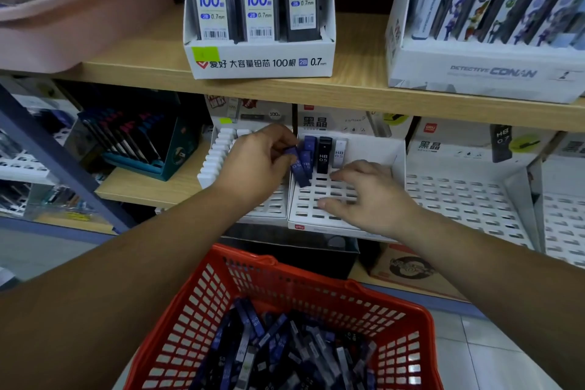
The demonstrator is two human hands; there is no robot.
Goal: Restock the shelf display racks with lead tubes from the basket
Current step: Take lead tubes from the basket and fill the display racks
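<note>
My left hand (258, 161) grips a few blue lead tubes (299, 168) and holds them over the back left corner of a white slotted display rack (319, 199) on the lower shelf. In the rack's back row stand a blue tube (310, 144), a black tube (323, 155) and a pale tube (339, 153). My right hand (367, 196) rests on the rack's slots with fingers spread and holds nothing. Below, a red basket (316, 285) holds several blue and grey lead tubes (285, 348).
Another white slotted rack (465, 199) sits to the right, and a white toothed rack (218, 155) to the left. On the wooden upper shelf (348, 89) stand a box of 0.7 mm lead packs (259, 60), a Conan box (484, 70) and a pink tray (63, 19).
</note>
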